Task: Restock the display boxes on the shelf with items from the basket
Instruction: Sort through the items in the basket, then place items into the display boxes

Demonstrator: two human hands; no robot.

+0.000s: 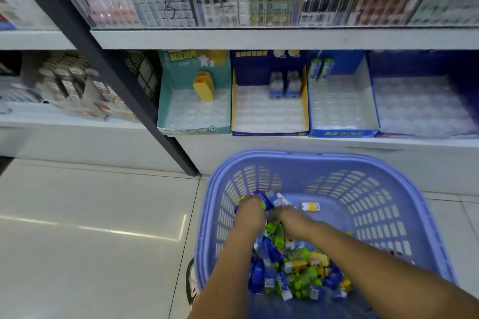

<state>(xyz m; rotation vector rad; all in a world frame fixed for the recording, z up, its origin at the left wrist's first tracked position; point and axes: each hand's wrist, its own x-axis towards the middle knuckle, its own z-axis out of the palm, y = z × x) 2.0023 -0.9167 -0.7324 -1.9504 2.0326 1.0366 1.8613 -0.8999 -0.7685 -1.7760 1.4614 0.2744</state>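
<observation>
The basket (438,246), purple and slatted, sits on the floor below the shelf (324,140). Loose packets (298,272) in blue, green and yellow are heaped at its near end, and 1 yellow packet (311,206) lies alone further in. Both hands reach into it. The left hand (250,206) grips a bunch (265,201) of blue and green packets. The right hand (275,212) touches the same bunch, but its fingers are hidden, so I cannot tell whether it grips.

On the shelf 4 boxes stand side by side, each lined with a clear tray. The teal box (197,130) holds a few yellow packs (204,87) at the back. The navy box (269,133) holds 2 blue packs (283,84). The blue box (342,133) holds 2 green-and-blue packs (321,68). The 4th box (414,62) is blurred.

The upper shelf (259,39) carries boxed goods behind clear dividers. A dark post (129,90) slants down to the pale tiled floor (90,241).
</observation>
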